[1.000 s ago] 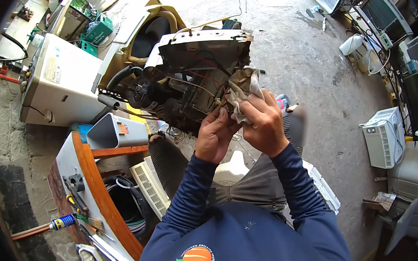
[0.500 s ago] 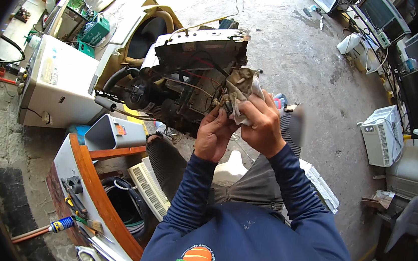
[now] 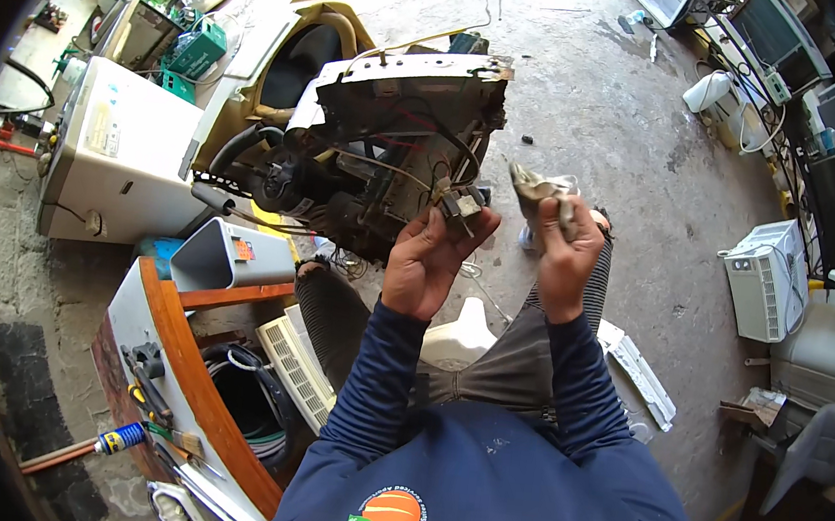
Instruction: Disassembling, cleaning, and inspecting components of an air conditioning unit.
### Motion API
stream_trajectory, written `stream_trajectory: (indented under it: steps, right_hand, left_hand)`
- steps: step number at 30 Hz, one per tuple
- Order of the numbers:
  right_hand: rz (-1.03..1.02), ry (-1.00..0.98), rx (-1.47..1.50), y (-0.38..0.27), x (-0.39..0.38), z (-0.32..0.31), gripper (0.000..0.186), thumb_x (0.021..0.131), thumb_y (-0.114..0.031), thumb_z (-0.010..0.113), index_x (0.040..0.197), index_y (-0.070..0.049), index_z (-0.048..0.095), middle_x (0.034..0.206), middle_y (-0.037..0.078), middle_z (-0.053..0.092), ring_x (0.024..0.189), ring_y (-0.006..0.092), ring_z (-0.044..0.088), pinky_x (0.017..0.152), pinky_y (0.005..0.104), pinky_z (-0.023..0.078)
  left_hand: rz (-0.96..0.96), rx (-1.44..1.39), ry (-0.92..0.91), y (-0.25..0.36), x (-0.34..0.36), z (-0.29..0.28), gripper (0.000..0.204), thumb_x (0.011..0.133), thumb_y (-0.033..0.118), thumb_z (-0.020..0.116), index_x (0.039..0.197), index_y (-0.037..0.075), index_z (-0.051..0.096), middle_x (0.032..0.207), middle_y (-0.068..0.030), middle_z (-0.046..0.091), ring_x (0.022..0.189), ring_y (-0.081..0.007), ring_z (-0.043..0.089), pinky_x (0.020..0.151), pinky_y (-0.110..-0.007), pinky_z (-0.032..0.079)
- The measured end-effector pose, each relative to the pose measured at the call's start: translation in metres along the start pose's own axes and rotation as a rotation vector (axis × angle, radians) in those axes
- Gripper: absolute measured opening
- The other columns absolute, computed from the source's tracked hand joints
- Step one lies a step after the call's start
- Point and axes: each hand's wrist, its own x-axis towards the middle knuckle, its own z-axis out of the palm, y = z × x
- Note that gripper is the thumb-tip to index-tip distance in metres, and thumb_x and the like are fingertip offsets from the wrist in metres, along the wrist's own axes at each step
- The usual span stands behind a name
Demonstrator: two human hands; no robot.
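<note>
My left hand (image 3: 427, 266) pinches a small boxy electrical part (image 3: 464, 206) with a pale face and thin wires. That part is at the near right side of an opened appliance chassis (image 3: 411, 71), a rusty metal frame with dark motor parts, hoses and loose wires inside. Wires seem to run from the part into the chassis. My right hand (image 3: 566, 263) is closed on a crumpled, stained rag (image 3: 535, 186), held up to the right and apart from both the part and the chassis. The palm side of the right hand is partly hidden.
Left stands a white appliance box (image 3: 121, 157). A wood-edged workbench (image 3: 215, 382) at lower left carries pliers, a brush and a blue spray can (image 3: 122, 438). A grey bin (image 3: 227, 257) stands behind it. At right, a white window air conditioner (image 3: 763, 279) sits on the concrete floor (image 3: 637, 171).
My right hand has moved right with the rag, off the electrical part. The part now shows uncovered in my left hand, which has stayed nearly in place.
</note>
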Motion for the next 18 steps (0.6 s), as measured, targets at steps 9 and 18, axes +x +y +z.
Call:
stream_trajectory:
  steps: [9, 18]
  right_hand:
    - [0.011, -0.072, 0.18, -0.008, 0.002, 0.011, 0.023, 0.104, -0.019, 0.062, 0.089, -0.002, 0.065, 0.077, -0.002, 0.054, 0.071, 0.0092, 0.04, 0.073, 0.0243, 0.035]
    - [0.234, -0.288, 0.124, -0.021, 0.002, 0.031, 0.019, 0.099, -0.018, 0.067, 0.097, 0.001, 0.066, 0.098, 0.003, 0.055, 0.079, 0.0087, 0.048, 0.073, 0.0205, 0.037]
  left_hand:
    - [-0.011, -0.083, -0.053, 0.005, -0.001, -0.002, 0.037, 0.11, 0.025, 0.046, 0.132, -0.001, 0.06, 0.127, -0.0169, 0.068, 0.119, -0.0313, 0.064, 0.109, -0.046, 0.046]
    - [-0.024, -0.167, 0.055, 0.0, 0.003, 0.023, 0.045, 0.112, 0.034, 0.04, 0.138, 0.002, 0.057, 0.135, -0.0118, 0.065, 0.117, -0.0211, 0.063, 0.105, -0.039, 0.046]
